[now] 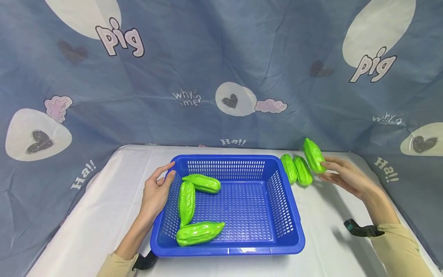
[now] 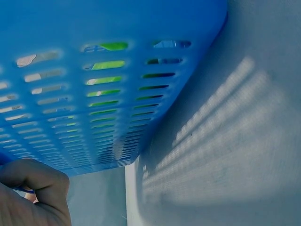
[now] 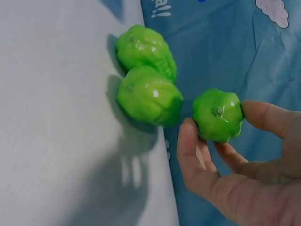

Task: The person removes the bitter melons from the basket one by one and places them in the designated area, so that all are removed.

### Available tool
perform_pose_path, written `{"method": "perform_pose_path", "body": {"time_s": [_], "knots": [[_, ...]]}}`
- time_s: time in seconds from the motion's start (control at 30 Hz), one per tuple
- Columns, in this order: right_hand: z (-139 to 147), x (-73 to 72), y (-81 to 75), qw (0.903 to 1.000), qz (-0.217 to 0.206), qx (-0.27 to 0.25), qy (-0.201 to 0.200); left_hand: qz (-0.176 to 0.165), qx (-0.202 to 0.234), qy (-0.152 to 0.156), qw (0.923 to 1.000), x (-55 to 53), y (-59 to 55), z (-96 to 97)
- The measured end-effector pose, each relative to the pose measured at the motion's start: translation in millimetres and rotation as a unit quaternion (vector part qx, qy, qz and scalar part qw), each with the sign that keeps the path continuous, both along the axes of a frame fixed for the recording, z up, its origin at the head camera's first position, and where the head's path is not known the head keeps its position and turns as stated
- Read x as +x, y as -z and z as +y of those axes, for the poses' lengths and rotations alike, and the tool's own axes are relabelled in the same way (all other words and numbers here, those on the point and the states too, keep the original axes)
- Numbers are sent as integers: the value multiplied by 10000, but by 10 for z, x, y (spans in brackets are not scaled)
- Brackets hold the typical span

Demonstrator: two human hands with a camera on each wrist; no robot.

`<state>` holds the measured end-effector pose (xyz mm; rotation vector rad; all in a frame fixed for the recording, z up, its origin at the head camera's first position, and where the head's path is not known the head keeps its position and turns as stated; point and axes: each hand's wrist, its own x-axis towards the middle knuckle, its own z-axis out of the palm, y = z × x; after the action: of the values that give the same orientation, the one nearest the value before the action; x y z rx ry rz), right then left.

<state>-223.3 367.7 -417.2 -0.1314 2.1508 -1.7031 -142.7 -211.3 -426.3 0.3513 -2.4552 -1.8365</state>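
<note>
A blue plastic basket (image 1: 228, 249) holds three bright green bitter melons along its left side: one at the back (image 1: 204, 183), one lengthwise by the left wall (image 1: 187, 202) and one near the front (image 1: 200, 233). My left hand (image 1: 154, 194) grips the basket's left rim near the back corner; in the left wrist view its bent fingers (image 2: 40, 183) are at the rim. Between thumb and fingertips, my right hand (image 1: 346, 177) pinches another bitter melon (image 1: 314, 156) by its near end, raised above the table. The right wrist view shows that melon (image 3: 217, 115) end-on.
Two more bitter melons (image 1: 289, 168) (image 1: 303, 171) lie side by side on the white-covered table (image 1: 325, 246), just right of the basket. Behind the table hangs a blue printed cloth (image 1: 155, 123), close to the table's back edge.
</note>
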Motion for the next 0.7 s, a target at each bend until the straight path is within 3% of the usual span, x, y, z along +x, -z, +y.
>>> {"method": "perform_pose_path", "body": {"time_s": [0.13, 0.7], "knots": [[35, 26, 48, 9989, -78, 451, 42, 8, -67, -13, 10000, 5, -2, 5], [78, 69, 223, 9942, -199, 1049, 110, 7, 12, 21, 10000, 3, -5, -2]]}}
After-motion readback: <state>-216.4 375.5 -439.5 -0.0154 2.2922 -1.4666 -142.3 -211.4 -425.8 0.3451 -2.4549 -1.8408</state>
